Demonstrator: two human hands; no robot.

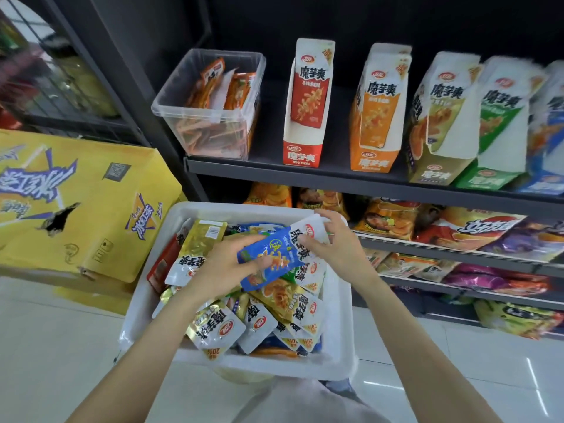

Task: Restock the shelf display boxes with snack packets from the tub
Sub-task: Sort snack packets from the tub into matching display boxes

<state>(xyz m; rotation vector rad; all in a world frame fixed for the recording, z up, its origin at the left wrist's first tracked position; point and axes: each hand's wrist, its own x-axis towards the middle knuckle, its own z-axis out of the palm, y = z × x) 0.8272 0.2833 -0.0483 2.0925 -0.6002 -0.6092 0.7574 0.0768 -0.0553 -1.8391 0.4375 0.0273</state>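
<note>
Both hands over the white tub (341, 303), sharing one blue packet (276, 257). Left hand (225, 265) grips its lower end, fingers curled round the underside, thumb on top. Right hand (331, 239) pinches the upper white end between thumb and fingers. Packet's long axis runs on a slant from the left hand up to the right hand, so the right end already points at the shelf. Under the hands: a loose heap of gold, white and green packets (293, 303) filling the tub.

Display boxes stand above and beyond the hands on the shelf (335, 175). The blue display box (546, 138) is far out past the right hand, partly blurred; red box (308, 102) sits nearly straight above, looks almost empty. Right hand is nearer the blue box, so it likely carries, judging by colour match. Left would have to let go first.
</note>
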